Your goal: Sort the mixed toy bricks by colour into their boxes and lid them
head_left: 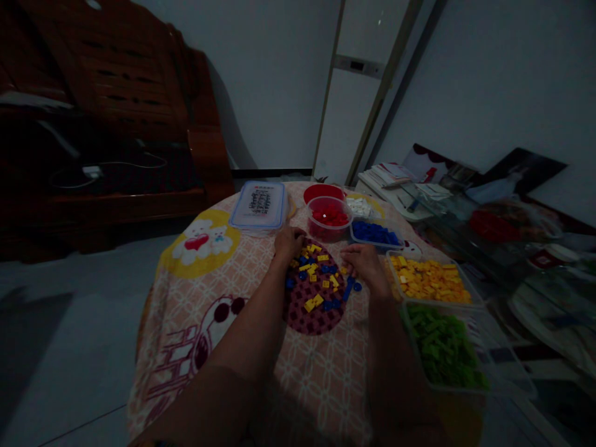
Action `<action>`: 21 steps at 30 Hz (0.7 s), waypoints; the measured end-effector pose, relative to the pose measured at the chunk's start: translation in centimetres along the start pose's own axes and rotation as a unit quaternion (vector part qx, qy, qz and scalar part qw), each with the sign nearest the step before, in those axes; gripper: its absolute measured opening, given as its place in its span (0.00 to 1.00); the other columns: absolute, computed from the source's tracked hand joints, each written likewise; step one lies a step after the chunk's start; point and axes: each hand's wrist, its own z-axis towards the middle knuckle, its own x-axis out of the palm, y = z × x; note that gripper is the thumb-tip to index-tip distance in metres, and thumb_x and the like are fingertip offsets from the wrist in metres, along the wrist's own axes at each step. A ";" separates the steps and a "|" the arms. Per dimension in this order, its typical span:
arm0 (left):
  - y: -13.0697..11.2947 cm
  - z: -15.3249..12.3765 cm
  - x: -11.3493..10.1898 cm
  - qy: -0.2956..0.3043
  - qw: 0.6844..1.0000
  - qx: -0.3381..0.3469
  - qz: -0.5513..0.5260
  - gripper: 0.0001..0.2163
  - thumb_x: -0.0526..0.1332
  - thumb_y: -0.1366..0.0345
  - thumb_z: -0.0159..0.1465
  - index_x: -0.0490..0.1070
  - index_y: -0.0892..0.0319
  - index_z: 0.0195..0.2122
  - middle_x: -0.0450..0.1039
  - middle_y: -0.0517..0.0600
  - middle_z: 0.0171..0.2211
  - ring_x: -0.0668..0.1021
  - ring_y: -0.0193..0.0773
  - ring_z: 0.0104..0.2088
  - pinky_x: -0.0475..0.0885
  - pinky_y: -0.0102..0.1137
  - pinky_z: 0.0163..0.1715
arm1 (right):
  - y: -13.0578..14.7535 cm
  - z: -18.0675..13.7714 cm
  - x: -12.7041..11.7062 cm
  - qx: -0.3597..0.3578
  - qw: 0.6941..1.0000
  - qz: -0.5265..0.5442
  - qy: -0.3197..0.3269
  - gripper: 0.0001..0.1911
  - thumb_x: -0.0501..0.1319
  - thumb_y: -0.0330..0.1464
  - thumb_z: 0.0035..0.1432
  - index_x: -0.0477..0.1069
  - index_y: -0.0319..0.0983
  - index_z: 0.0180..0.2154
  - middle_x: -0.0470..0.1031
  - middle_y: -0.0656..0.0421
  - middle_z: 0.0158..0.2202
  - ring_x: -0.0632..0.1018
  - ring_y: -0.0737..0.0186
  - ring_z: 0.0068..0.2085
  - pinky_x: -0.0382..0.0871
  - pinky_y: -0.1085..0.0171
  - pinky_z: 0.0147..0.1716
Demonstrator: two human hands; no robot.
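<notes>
A loose pile of yellow toy bricks (313, 303) and blue toy bricks (331, 304) lies on the dark red round patch (307, 324) of the tablecloth. At the pile's far left edge is my left hand (288, 243), fingers curled down and closed; what they hold, if anything, is hidden. My right hand (365, 264) is over the pile's right side, thumb and fingers drawn together. A yellow brick shows close under those fingers, but I cannot make out whether they grip anything. A long blue piece (347, 288) and a round blue piece (357, 287) lie just below this hand.
Tubs of red bricks (329, 216), blue bricks (375, 233), yellow bricks (431, 280) and green bricks (442, 347) line the table's far and right sides. White pieces (359, 207) lie behind. A lidded plastic box (259, 206) stands far left. A glass-topped table (484, 230) adjoins at right.
</notes>
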 end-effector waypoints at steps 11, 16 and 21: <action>0.0 0.0 -0.1 0.002 1.000 -0.003 0.001 0.13 0.59 0.66 0.63 0.81 0.54 0.45 0.81 0.50 0.45 0.79 0.42 0.47 0.71 0.32 0.50 | -0.7 0.0 2.1 -0.093 0.934 -0.332 0.093 0.06 0.65 0.26 0.45 0.79 0.39 0.29 0.77 0.60 0.24 0.76 0.63 0.29 0.64 0.68 0.28; 0.0 0.0 0.0 0.006 1.000 -0.001 0.004 0.13 0.59 0.66 0.63 0.81 0.53 0.45 0.82 0.49 0.45 0.79 0.41 0.47 0.71 0.31 0.50 | -0.3 -0.1 2.6 -0.104 0.899 -0.422 0.056 0.07 0.66 0.26 0.46 0.78 0.38 0.31 0.81 0.55 0.35 0.78 0.61 0.37 0.64 0.68 0.33; 0.1 0.1 0.1 0.001 1.000 0.007 0.009 0.14 0.59 0.66 0.63 0.81 0.54 0.45 0.81 0.51 0.46 0.79 0.43 0.47 0.72 0.33 0.50 | -0.4 0.1 2.3 -0.073 0.948 -0.305 0.050 0.03 0.64 0.28 0.49 0.73 0.38 0.24 0.76 0.59 0.22 0.76 0.64 0.27 0.65 0.68 0.28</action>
